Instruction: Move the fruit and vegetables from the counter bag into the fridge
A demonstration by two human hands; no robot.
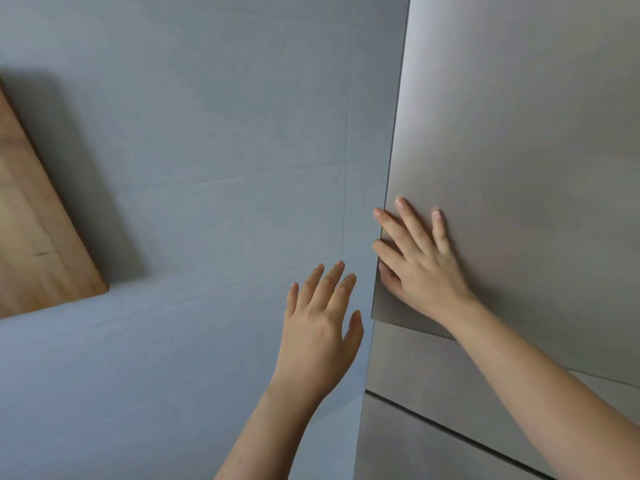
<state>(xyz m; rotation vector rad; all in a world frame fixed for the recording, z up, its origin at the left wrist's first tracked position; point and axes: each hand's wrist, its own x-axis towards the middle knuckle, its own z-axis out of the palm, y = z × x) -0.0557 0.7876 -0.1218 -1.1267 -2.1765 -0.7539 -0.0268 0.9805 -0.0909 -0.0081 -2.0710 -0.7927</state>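
The fridge's upper door [519, 140], a matt grey-beige panel, fills the right side of the head view. My right hand [420, 263] lies flat on this door near its lower left corner, fingers spread, fingertips at the door's left edge. My left hand [320, 327] hovers just left of that edge in front of the wall, fingers apart and holding nothing. Below the upper door a dark seam separates a lower fridge panel [433, 441]. No bag, fruit or vegetables are in view.
A grey tiled wall [207, 168] covers the left and middle. A wooden cutting board [38, 237] leans against it at the far left and casts a shadow.
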